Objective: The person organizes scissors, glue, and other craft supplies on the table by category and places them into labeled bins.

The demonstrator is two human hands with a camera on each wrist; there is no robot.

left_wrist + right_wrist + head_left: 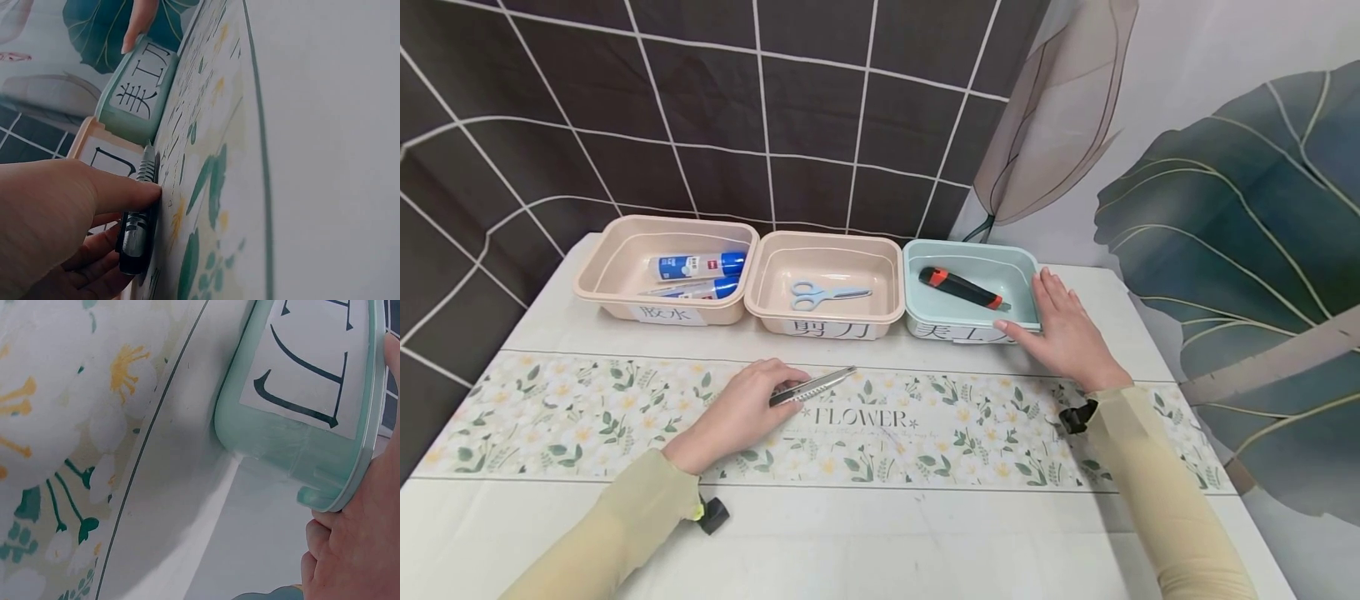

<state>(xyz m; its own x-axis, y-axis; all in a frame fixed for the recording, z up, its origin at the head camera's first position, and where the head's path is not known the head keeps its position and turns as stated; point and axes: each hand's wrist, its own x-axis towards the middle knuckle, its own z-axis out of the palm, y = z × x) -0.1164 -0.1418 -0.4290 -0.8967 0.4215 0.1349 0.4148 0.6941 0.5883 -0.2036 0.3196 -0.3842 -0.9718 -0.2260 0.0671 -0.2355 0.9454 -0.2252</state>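
My left hand (747,411) pinches a slim box cutter (814,387) between thumb and fingers, low over the floral band of the table cover. Its metal tip points right and away from me; in the left wrist view the cutter (139,212) lies along the cover's surface. At the right, my right hand (1070,333) rests against a pale green bin (973,323), fingers extended along its right side and thumb at the front rim. Inside that bin lies a black and orange box cutter (961,287). The right wrist view shows the bin's labelled front (300,437) beside the hand.
Left of the green bin stands a beige bin (826,322) with light blue scissors (827,293). A second beige bin (610,297) at the far left holds glue bottles (698,265). Paper labels face forward. A dark grid-patterned backdrop (812,108) rises behind them.
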